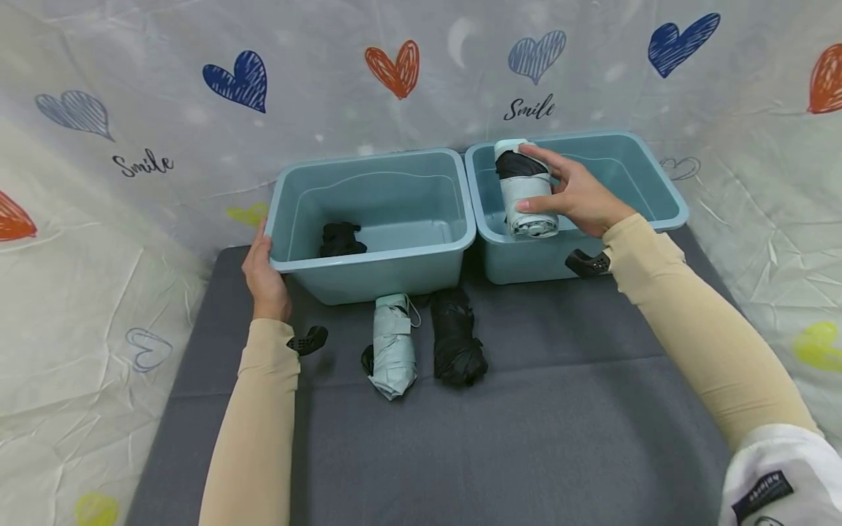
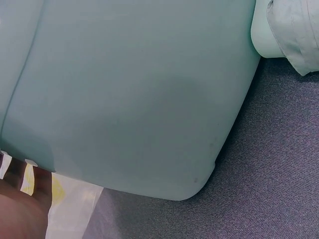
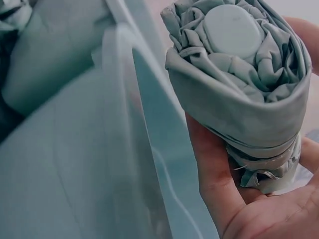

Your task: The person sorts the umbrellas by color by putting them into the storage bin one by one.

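Note:
My right hand [image 1: 579, 193] holds a folded pale green umbrella [image 1: 526, 193] with a black band, thumb and fingers round its sides. It is over the left part of the right blue bin [image 1: 592, 256]; in the right wrist view the rolled end of the umbrella [image 3: 239, 99] faces the camera. My left hand [image 1: 264, 281] lies against the outer left side of the left blue bin [image 1: 381, 274], its fingers looking straight; its thumb is hidden. Inside that bin sits a black bundle [image 1: 342, 239], partly covered by the front wall.
In front of the bins, a second folded pale green umbrella [image 1: 393, 347] and a folded black umbrella [image 1: 457, 340] lie side by side on the dark grey tablecloth [image 1: 526, 438]. Behind hangs a pale curtain [image 1: 316, 95] printed with hearts.

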